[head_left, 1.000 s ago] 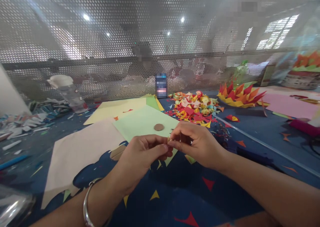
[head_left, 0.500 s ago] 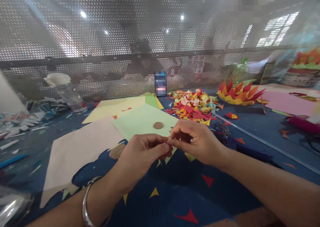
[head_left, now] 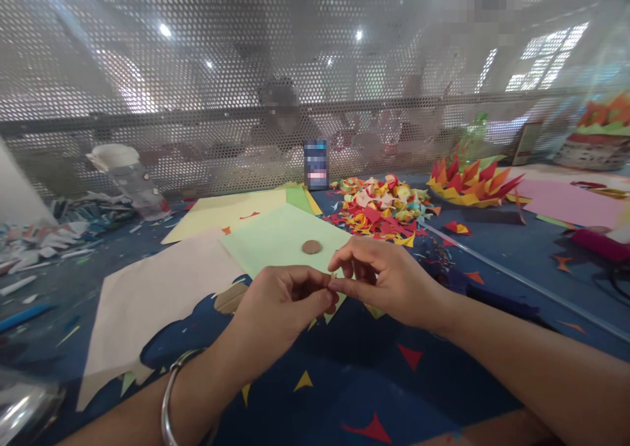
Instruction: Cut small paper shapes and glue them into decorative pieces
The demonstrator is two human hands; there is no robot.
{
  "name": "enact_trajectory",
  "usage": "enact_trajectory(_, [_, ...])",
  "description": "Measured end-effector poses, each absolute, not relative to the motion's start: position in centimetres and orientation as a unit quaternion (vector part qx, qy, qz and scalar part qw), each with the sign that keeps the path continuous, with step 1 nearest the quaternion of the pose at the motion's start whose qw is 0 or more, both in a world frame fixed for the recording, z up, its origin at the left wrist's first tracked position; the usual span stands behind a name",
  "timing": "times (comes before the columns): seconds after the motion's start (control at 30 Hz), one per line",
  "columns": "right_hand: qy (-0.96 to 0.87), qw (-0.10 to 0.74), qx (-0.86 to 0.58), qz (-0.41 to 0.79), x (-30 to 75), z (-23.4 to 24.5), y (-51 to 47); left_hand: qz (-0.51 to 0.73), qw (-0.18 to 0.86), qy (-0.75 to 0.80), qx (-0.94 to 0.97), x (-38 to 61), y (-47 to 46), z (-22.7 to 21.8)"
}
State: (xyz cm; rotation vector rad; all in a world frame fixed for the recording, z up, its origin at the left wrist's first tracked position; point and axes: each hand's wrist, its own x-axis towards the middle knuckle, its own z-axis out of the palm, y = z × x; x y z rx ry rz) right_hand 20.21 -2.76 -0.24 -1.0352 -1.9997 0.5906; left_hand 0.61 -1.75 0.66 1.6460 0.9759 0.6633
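My left hand point(head_left: 290, 302) is closed, thumb against curled fingers, at a small pale piece point(head_left: 333, 276) that looks like paper. From the other side my right hand point(head_left: 381, 279) meets it, thumb tip touching the piece and index finger bent just above. Fingers hide most of the piece. Beneath and beyond the hands lies a light green sheet point(head_left: 275, 236) with a brown disc point(head_left: 311, 246) on it. A pale pinkish sheet point(head_left: 162, 295) with curved cut-outs is left of my left hand, and a tan rounded piece point(head_left: 230, 298) lies beside my left wrist.
A heap of colourful paper scraps point(head_left: 378, 203) and a red-orange paper flower point(head_left: 472, 183) stand behind right. A phone point(head_left: 315, 164) leans against the perforated metal screen point(head_left: 216, 92). At left is a white-lidded bottle point(head_left: 130, 180). A clear rod point(head_left: 522, 282) crosses the right side.
My right index finger has lifted slightly from the thumb, so the small pale piece shows more. Both hands otherwise stay in place.
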Motion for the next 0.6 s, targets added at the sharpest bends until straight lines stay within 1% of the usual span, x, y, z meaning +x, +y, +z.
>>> enact_trajectory(0.3, [-0.800,0.393,-0.390,0.232,20.25,0.06,-3.11,0.260,0.477,0.416,0.729,0.62,-1.79,0.85])
enact_trajectory(0.6, [-0.791,0.393,-0.392,0.259,20.09,0.04,-3.04,0.264,0.422,0.423,0.757,0.76,-2.05,0.99])
